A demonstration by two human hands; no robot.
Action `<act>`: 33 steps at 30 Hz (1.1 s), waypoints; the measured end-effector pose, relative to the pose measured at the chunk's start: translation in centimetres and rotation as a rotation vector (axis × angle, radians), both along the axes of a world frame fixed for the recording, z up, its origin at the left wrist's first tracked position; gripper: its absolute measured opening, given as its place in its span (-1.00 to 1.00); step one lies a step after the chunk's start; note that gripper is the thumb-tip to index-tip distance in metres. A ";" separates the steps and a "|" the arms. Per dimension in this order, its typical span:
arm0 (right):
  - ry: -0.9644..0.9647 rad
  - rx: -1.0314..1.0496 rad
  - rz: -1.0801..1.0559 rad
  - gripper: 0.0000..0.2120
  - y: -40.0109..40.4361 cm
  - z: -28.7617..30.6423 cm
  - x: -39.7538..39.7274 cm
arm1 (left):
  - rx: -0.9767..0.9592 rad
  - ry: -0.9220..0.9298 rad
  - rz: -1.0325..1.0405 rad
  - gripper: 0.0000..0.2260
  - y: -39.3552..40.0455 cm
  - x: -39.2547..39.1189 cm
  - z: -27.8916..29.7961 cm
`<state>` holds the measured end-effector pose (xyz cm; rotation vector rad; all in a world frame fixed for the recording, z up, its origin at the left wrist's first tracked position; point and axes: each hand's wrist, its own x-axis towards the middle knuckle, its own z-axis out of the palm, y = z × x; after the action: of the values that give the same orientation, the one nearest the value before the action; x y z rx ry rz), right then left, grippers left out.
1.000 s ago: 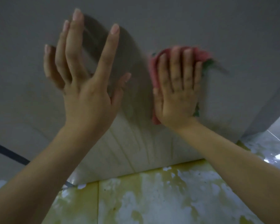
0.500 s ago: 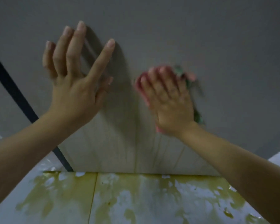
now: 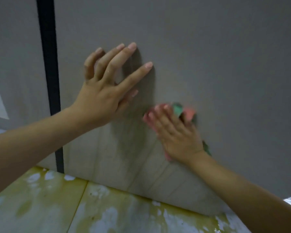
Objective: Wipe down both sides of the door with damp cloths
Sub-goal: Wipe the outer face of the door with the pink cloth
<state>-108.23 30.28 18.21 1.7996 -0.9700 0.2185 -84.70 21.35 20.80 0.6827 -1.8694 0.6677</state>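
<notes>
On the grey door (image 3: 208,64) two bare hands are seen and one cloth. The left hand (image 3: 104,96) lies with its fingers spread apart, fingertips touching the panel, and it holds nothing. The right hand (image 3: 176,135) is lower and just beside it, flat with fingers together, pressing the pink and green cloth (image 3: 186,111) against the door. Most of the cloth is hidden under the palm; only its edges show, and they are blurred. One black vertical strip (image 3: 49,73) runs left of the hands, partly covered by the left forearm. Below the door is a tiled floor (image 3: 40,207) with yellow stains.
</notes>
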 end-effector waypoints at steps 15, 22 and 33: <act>0.281 0.141 0.042 -0.49 -1.5 2.0 4.6 | 0.344 0.319 0.144 -0.54 0.5 4.2 -2.4; -0.081 -0.091 -0.029 -0.46 -6.2 6.9 9.4 | 0.313 0.303 0.122 -0.55 0.0 5.5 -2.4; 0.107 -0.017 0.040 -0.48 -7.5 7.5 12.6 | 0.429 0.486 0.164 -0.52 -0.9 8.2 -2.1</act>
<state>-95.68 22.82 25.70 1.7973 -0.8548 0.1529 -76.47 20.42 18.68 1.1702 -1.5150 0.1653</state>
